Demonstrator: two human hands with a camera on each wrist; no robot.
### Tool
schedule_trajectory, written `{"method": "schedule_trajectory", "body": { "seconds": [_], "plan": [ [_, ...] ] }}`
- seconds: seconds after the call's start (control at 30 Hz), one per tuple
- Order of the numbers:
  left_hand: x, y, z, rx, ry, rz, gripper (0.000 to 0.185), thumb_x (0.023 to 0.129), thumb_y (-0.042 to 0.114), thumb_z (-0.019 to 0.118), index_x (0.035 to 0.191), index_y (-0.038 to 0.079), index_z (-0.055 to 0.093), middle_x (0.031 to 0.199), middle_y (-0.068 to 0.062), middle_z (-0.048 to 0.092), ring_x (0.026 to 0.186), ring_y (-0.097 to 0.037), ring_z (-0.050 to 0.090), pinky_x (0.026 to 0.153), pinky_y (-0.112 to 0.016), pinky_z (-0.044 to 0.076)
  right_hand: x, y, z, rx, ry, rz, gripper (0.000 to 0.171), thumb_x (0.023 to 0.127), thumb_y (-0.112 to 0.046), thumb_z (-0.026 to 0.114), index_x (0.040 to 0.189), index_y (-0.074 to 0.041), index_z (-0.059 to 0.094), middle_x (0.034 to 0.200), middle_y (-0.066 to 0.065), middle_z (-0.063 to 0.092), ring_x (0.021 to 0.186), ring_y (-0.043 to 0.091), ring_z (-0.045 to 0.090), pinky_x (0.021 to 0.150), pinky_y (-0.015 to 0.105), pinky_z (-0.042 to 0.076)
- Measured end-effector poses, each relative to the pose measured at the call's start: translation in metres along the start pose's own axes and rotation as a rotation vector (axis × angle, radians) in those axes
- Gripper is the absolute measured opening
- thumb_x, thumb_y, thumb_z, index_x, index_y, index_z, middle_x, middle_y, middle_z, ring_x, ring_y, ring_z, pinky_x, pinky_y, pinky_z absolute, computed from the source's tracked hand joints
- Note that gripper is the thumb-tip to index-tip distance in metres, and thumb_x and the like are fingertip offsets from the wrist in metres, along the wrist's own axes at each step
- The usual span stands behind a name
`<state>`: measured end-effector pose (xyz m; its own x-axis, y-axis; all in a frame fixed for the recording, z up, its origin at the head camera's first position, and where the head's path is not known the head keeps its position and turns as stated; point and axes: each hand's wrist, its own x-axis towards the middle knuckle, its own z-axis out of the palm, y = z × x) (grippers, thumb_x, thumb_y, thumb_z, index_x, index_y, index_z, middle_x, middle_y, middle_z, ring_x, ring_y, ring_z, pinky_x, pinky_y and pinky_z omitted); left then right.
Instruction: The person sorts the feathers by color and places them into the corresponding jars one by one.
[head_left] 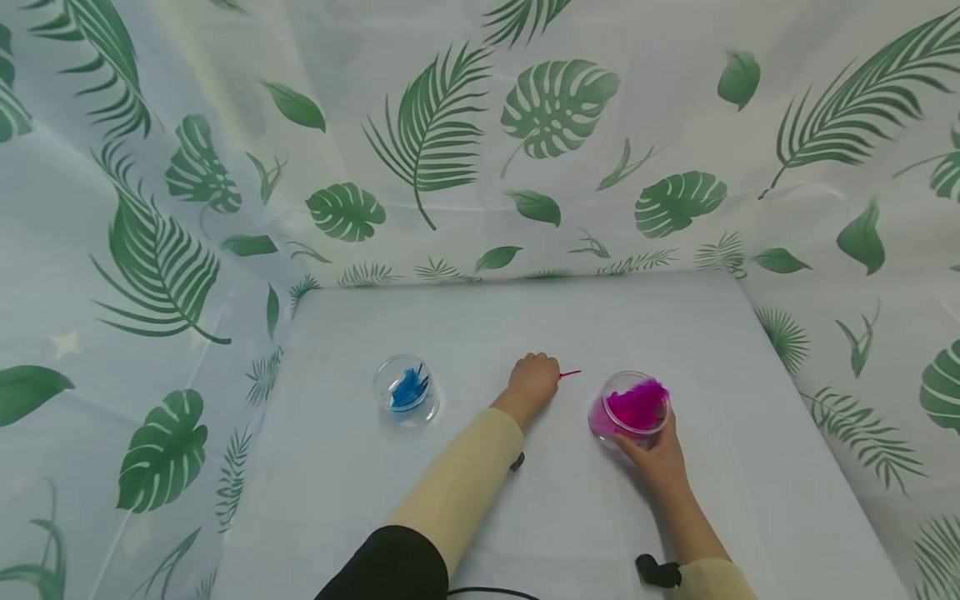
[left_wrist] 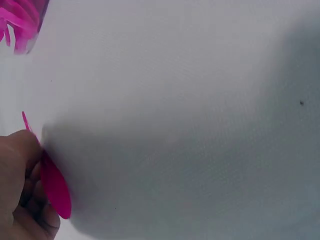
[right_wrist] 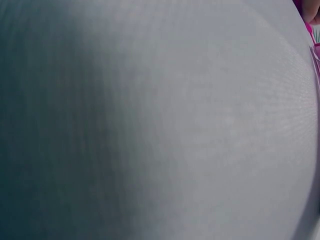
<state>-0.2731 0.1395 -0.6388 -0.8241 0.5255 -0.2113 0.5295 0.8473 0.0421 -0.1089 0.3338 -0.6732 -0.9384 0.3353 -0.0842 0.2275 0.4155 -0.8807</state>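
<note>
My left hand (head_left: 534, 385) pinches a magenta feather (left_wrist: 55, 187) near the middle of the white surface. In the left wrist view the thin quill sticks out past the fingertips and the broad vane lies along the fingers. My right hand (head_left: 660, 454) grips a clear round cup (head_left: 603, 421) from its near right side, the thumb in front. Fluffy magenta feathers (head_left: 637, 404) fill this cup and rise above its rim. The right wrist view catches only a sliver of the cup (right_wrist: 318, 70) at its right edge; my right hand is out of that view.
A second clear cup (head_left: 386, 392) with blue feathers (head_left: 409, 388) stands to the left of my left hand. The white tabletop (head_left: 480, 325) meets leaf-printed curtains (head_left: 465, 242) at the back and sides. A black cable (head_left: 491, 591) runs along the near edge.
</note>
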Motion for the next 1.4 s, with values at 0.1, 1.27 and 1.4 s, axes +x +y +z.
{"method": "schedule_trajectory", "body": {
  "seconds": [0.1, 1.27, 1.4],
  "plan": [
    [-0.002, -0.001, -0.001, -0.003, -0.035, 0.002, 0.018, 0.096, 0.03, 0.062, 0.108, 0.018, 0.068, 0.105, 0.001, 0.066, 0.099, -0.018, 0.06, 0.086, -0.033, 0.053, -0.001, 0.0, 0.001, 0.001, 0.0, 0.003, 0.117, 0.079, -0.029, 0.084, 0.16, -0.026, 0.0, 0.162, 0.019, 0.023, 0.15, 0.041, 0.019, 0.118, 0.063, 0.018],
    [-0.034, 0.0, -0.111, -0.363, 0.339, 0.355, 0.009, 0.095, 0.023, 0.058, 0.103, 0.017, 0.059, 0.093, 0.01, 0.06, 0.085, -0.004, 0.052, 0.078, -0.015, 0.044, 0.0, -0.001, 0.004, -0.018, 0.006, 0.006, 0.115, 0.081, -0.035, 0.082, 0.16, -0.027, -0.002, 0.163, 0.018, 0.021, 0.15, 0.041, 0.019, 0.117, 0.066, 0.018],
    [-0.042, 0.008, -0.126, -0.422, 0.349, 0.403, 0.01, 0.096, 0.022, 0.058, 0.105, 0.017, 0.059, 0.099, 0.009, 0.062, 0.091, -0.003, 0.055, 0.084, -0.012, 0.045, 0.001, -0.002, 0.004, -0.016, 0.01, 0.011, 0.115, 0.08, -0.037, 0.082, 0.159, -0.029, -0.002, 0.163, 0.017, 0.022, 0.15, 0.04, 0.019, 0.118, 0.065, 0.018]
  ]
}}
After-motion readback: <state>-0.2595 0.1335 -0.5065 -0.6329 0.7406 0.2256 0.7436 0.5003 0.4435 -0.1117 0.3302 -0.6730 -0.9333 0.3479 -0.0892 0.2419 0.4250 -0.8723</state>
